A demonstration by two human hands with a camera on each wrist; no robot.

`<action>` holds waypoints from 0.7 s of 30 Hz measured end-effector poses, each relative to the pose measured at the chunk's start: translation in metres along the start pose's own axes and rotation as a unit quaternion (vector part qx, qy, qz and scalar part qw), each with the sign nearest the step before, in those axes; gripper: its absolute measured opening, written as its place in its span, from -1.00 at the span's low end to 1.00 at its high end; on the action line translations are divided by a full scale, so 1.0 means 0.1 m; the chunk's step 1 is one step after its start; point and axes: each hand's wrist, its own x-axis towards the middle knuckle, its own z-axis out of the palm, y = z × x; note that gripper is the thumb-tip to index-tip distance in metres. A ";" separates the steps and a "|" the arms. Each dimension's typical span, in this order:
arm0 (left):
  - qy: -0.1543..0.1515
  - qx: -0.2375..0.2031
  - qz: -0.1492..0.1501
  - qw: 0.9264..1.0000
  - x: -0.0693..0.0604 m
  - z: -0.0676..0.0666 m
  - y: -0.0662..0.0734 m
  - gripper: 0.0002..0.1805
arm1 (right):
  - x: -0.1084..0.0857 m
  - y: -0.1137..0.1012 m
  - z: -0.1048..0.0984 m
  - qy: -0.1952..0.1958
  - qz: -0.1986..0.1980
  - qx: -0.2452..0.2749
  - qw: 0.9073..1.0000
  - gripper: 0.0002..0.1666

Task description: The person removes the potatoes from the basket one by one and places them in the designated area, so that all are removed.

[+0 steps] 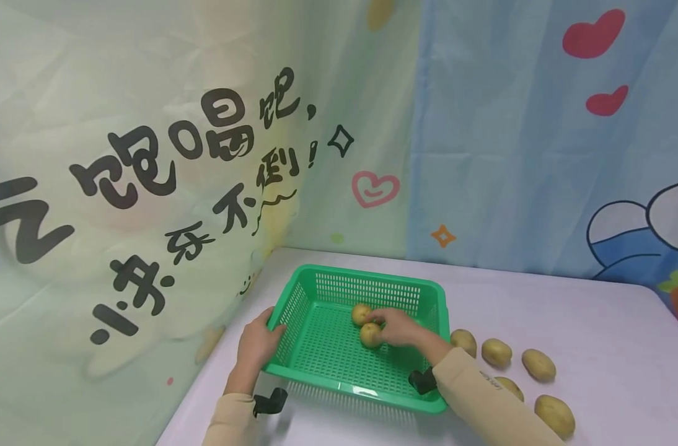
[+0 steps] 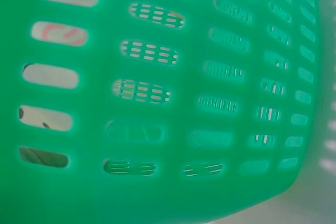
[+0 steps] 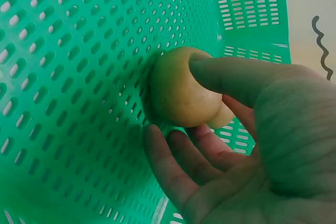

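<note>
A green plastic basket with slotted walls stands on the table. My left hand grips its left rim, thumb over the inside and fingers outside; the left wrist view is filled by the slotted basket wall. Inside the basket, my right hand has its thumb and fingers around a potato at the basket floor. That potato is the nearer of two; another potato lies just behind it, close to my fingers, and is partly hidden in the right wrist view.
Several potatoes lie on the white table right of the basket, among them a potato and a bigger-looking potato near the front. My right sleeve partly covers one. Printed curtains hang behind the table and at its left.
</note>
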 end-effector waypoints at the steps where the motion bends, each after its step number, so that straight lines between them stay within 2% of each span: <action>1: 0.000 0.001 0.000 1.000 0.00 0.00 0.00 -0.39 | -0.01 0.00 0.00 -0.004 -0.002 0.001 1.000 -0.44; 9: -0.003 -0.004 -0.005 1.000 -0.01 0.01 0.01 -0.40 | -0.03 -0.03 0.00 -0.061 0.003 0.011 0.998 -0.53; 14: -0.003 -0.004 -0.006 1.000 -0.01 0.00 0.02 -0.40 | -0.04 -0.04 0.00 -0.079 0.013 0.021 0.997 -0.58; 21: 0.001 0.006 0.004 1.000 -0.01 -0.01 0.01 -0.41 | -0.05 -0.05 0.02 -0.101 0.018 -0.004 0.995 -0.60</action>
